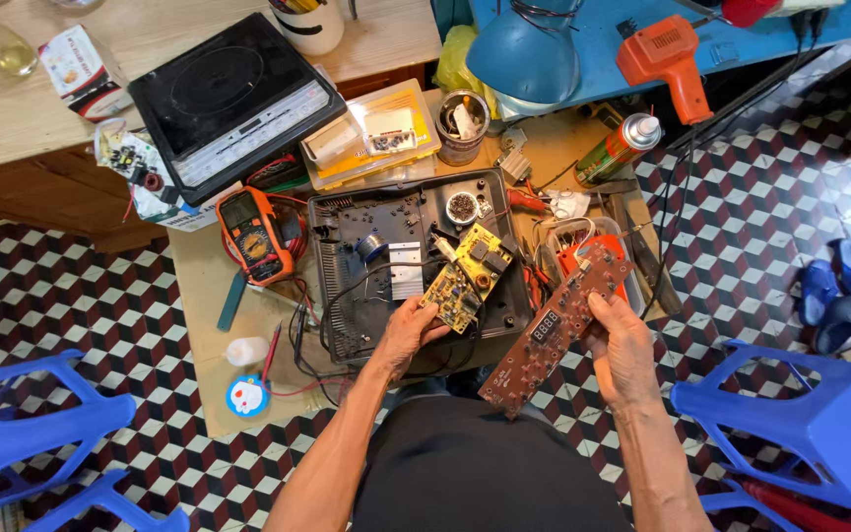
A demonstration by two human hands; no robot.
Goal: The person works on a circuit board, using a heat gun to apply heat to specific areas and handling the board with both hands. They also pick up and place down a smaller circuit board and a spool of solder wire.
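Left hand (408, 333) pinches the yellow power board (467, 278) over the open black cooker base (347, 296); right hand (621, 350) grips the long brown control board (556, 325) beside it. Hold both by the edges, probably minding attached wires.

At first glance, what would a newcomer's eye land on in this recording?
The two circuit boards: the right hand holds up a long brown circuit board, and the left hand grips a yellow circuit board over the opened black appliance casing. Behind sit an orange multimeter and an orange heat gun.
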